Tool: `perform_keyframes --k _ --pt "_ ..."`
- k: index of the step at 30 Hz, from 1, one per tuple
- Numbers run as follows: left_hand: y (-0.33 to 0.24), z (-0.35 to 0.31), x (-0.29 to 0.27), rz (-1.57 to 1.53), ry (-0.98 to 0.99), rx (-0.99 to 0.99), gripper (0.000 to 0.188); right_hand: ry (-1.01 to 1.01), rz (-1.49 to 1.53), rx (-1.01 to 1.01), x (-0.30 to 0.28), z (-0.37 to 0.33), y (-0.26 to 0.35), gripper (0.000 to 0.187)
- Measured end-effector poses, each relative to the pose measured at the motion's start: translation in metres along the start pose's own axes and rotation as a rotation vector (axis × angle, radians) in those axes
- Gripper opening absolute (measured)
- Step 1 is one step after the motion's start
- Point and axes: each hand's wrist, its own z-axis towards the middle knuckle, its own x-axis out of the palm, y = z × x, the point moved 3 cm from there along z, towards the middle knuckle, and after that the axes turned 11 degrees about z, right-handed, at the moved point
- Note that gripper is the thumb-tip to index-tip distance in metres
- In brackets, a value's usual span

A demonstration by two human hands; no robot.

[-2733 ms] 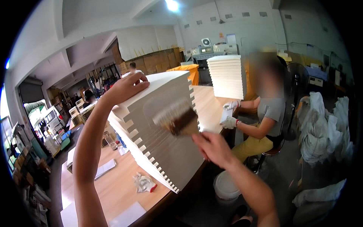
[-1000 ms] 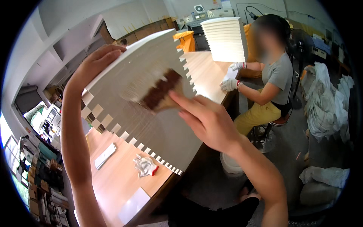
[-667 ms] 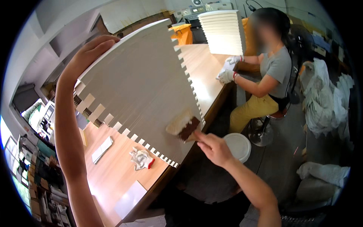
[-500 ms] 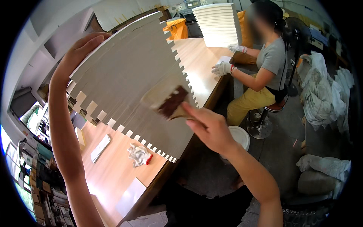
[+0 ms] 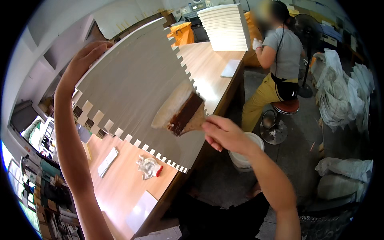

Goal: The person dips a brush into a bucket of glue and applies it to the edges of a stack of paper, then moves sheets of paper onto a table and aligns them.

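Observation:
A tall block of staggered sheets or boards [image 5: 132, 80] leans on the table, its broad face grey and streaky, with stepped white tabs along both sides. My left hand [image 5: 89, 58] grips its upper left edge, the fingers partly hidden behind. In my right hand [image 5: 228, 134] is a wide flat brush [image 5: 187, 115] with pale bristles and a dark brown band, held by its handle. The bristles lie against the lower right part of the grey face, as far as the blur lets me tell.
On the table [image 5: 116, 196] lie a white glove [image 5: 150, 168] with a red cuff and a few flat white pieces. A white bucket [image 5: 242, 154] stands on the floor. Beyond are a white stack [image 5: 225, 30], a person [image 5: 282, 52] by a stool [image 5: 286, 106], and pale sacks [image 5: 338, 92].
My right hand and the brush have shifted slightly right, and the brush has tilted. The other person has risen from the stool and turned away, hands off the table.

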Motion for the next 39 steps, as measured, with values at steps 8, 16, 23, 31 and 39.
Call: perform_keyframes --k 8,16,23,31,39 --pt "-0.012 -0.003 0.006 0.007 0.008 -0.053 0.041 -0.181 0.04 0.251 -0.058 -0.013 -0.109 0.037" --pt "-0.002 -0.005 0.0 -0.028 -0.018 -0.021 0.042 -0.196 0.073 0.005 0.003 -0.023 -0.006 0.052" --pt "-0.01 -0.002 0.005 0.018 0.007 -0.064 0.043 -0.049 0.063 -0.006 0.142 -0.087 -0.096 0.058" --pt "0.004 0.003 0.0 0.025 0.046 0.016 0.045 -0.257 0.065 -0.009 0.062 -0.014 -0.048 0.034" --pt "0.008 -0.002 0.0 0.054 -0.001 0.157 0.044 -0.041 0.408 0.198 0.122 -0.098 -0.047 0.059"
